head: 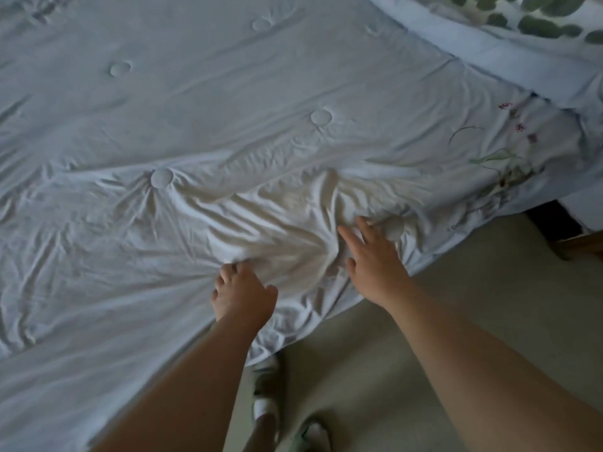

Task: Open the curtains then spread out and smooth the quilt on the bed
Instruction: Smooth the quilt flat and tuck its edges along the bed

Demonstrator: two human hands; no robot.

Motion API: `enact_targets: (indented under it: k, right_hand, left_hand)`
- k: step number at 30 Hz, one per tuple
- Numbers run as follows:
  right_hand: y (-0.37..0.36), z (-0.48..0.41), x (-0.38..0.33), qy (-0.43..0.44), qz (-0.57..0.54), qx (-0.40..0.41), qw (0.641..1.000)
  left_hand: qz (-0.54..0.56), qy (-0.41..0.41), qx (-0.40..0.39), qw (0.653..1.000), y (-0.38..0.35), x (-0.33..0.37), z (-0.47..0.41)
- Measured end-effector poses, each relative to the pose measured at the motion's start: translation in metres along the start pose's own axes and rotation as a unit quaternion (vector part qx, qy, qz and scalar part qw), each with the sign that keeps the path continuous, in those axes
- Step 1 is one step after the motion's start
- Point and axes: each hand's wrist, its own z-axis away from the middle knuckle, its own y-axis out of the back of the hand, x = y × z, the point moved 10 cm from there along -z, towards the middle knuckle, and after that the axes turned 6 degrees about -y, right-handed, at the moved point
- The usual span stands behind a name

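A pale blue-white quilt [202, 125] with round stitched tufts covers the bed and fills most of the view. It is wrinkled, with creases fanning out near the bed's near edge. My left hand [241, 291] has its fingers curled into a bunch of quilt fabric. My right hand [375, 259] lies flat on the quilt with straight fingers, close to the bed's edge, beside a round tuft. No curtains are in view.
A pillow with a green leaf print [538, 24] lies at the top right. A floral embroidered patch [509, 151] marks the quilt's right part. Beige floor [473, 288] lies at the lower right, with my white-and-green shoes [267, 386] by the bed. A dark wooden piece [574, 243] stands far right.
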Motion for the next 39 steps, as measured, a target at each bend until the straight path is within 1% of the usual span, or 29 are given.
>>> enact_targets:
  k: [3, 5, 7, 9, 10, 11, 13, 15, 16, 18, 19, 20, 22, 24, 25, 27, 28, 29, 30, 31, 32, 34, 36, 39]
  right_hand:
    - [-0.001, -0.016, 0.006, -0.007, 0.009, -0.037, 0.999]
    - [0.006, -0.025, 0.020, -0.042, 0.031, -0.024, 0.998]
    - [0.012, -0.034, 0.041, -0.070, 0.081, -0.019, 0.994]
    - [0.009, -0.042, 0.057, -0.060, 0.129, -0.039, 0.989]
    - [0.007, -0.048, 0.062, -0.045, 0.142, -0.036, 0.988]
    - [0.010, -0.052, 0.062, -0.026, 0.157, -0.016, 0.987]
    - [0.018, -0.060, 0.055, 0.009, 0.164, 0.040, 0.986]
    - [0.024, -0.067, 0.049, 0.039, 0.172, 0.058, 0.983]
    - [0.025, -0.070, 0.050, 0.044, 0.183, 0.036, 0.982]
    - [0.014, -0.070, 0.064, 0.014, 0.205, -0.092, 0.974]
    - [0.006, -0.064, 0.074, -0.001, 0.207, -0.140, 0.968]
    - [0.002, -0.060, 0.082, -0.008, 0.203, -0.175, 0.963]
    - [0.004, -0.054, 0.086, -0.010, 0.188, -0.194, 0.963]
    - [0.012, -0.057, 0.087, -0.007, 0.152, -0.179, 0.972]
    - [0.021, -0.062, 0.086, -0.010, 0.111, -0.149, 0.983]
    - [0.051, -0.076, 0.081, 0.013, 0.052, -0.041, 0.998]
    - [0.061, -0.082, 0.080, 0.029, 0.049, -0.003, 0.998]
    - [0.066, -0.089, 0.082, 0.039, 0.063, 0.005, 0.997]
    - [0.064, -0.095, 0.088, 0.032, 0.080, -0.011, 0.996]
    - [0.061, -0.102, 0.095, 0.023, 0.095, -0.048, 0.994]
    - [0.054, -0.106, 0.101, 0.020, 0.104, -0.089, 0.990]
    - [0.047, -0.110, 0.106, 0.044, 0.127, -0.127, 0.983]
    - [0.043, -0.106, 0.108, 0.088, 0.151, -0.138, 0.975]
    - [0.043, -0.097, 0.121, 0.149, 0.193, -0.117, 0.963]
  left_hand:
    - [-0.027, -0.082, 0.012, 0.996, 0.000, 0.045, -0.008]
    - [-0.060, -0.152, 0.016, 0.986, -0.004, 0.073, -0.011]
    - [-0.085, -0.216, 0.008, 0.973, -0.013, 0.099, -0.016]
    - [-0.120, -0.256, 0.002, 0.959, -0.021, 0.116, -0.020]
    - [-0.141, -0.267, 0.004, 0.953, -0.024, 0.122, -0.025]
    - [-0.157, -0.277, 0.006, 0.948, -0.025, 0.127, -0.027]
    - [-0.170, -0.286, -0.006, 0.943, -0.029, 0.134, -0.034]
    - [-0.181, -0.282, -0.034, 0.942, -0.034, 0.139, -0.042]
    - [-0.180, -0.276, -0.056, 0.942, -0.037, 0.140, -0.045]
    - [-0.174, -0.273, -0.120, 0.938, -0.047, 0.142, -0.046]
    - [-0.179, -0.279, -0.154, 0.931, -0.053, 0.143, -0.041]
    - [-0.182, -0.285, -0.180, 0.924, -0.057, 0.145, -0.038]
    - [-0.178, -0.280, -0.197, 0.922, -0.059, 0.145, -0.035]
    - [-0.158, -0.268, -0.178, 0.934, -0.054, 0.149, -0.036]
    - [-0.133, -0.263, -0.160, 0.942, -0.048, 0.152, -0.038]
    - [-0.079, -0.271, -0.108, 0.953, -0.035, 0.168, -0.040]
    - [-0.061, -0.283, -0.086, 0.953, -0.030, 0.178, -0.040]
    - [-0.047, -0.295, -0.066, 0.952, -0.027, 0.188, -0.040]
    - [-0.046, -0.310, -0.060, 0.948, -0.028, 0.195, -0.037]
    - [-0.051, -0.320, -0.057, 0.944, -0.032, 0.202, -0.034]
    - [-0.074, -0.332, -0.057, 0.939, -0.039, 0.207, -0.030]
    - [-0.142, -0.333, -0.060, 0.930, -0.057, 0.214, -0.028]
    - [-0.162, -0.307, -0.043, 0.937, -0.067, 0.221, -0.030]
    - [-0.127, -0.252, -0.023, 0.959, -0.069, 0.235, -0.033]
